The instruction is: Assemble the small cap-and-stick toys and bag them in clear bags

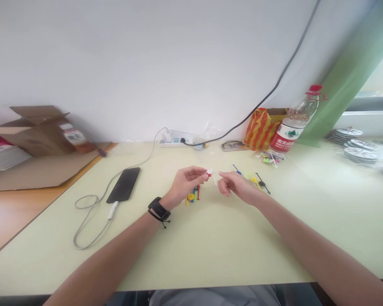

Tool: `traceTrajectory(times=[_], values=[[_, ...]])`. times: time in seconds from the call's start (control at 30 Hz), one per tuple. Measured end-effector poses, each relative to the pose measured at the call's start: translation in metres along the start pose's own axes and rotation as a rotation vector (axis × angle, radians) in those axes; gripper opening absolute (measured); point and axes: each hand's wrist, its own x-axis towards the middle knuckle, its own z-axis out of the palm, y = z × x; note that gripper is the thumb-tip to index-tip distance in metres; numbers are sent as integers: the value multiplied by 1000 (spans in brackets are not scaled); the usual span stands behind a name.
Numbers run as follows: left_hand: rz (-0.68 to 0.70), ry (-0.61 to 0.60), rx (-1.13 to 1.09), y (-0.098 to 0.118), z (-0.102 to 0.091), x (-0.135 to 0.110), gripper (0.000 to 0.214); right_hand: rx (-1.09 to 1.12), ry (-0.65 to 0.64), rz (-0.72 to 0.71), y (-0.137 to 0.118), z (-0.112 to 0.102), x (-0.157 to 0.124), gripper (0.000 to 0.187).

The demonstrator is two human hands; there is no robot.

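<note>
One-handed, with the left hand, pinches a small red-and-white piece, probably to steady it before the right hand, half curled and seemingly empty nearby.

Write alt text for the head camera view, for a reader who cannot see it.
A person's left hand holds a small white-and-red piece above a pale table, the right hand close beside it. Small colourful pieces lie near both hands, with a cabled phone to the left and a red-labelled bottle to the right.
</note>
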Motion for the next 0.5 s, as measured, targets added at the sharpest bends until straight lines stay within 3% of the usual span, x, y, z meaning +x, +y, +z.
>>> traceTrajectory(times=[0.1,0.23,0.3,0.5], values=[[-6,0,-6,0,0,0,41,64,-50,-65,-7,-4,-2,63],[-11,-20,0,-3,0,0,40,12,136,-177,-10,-1,-2,32],[-13,-30,2,-5,0,0,39,-56,174,-214,-9,2,-1,29],[3,-69,15,-5,0,-2,38,-219,107,-219,-3,6,0,34]])
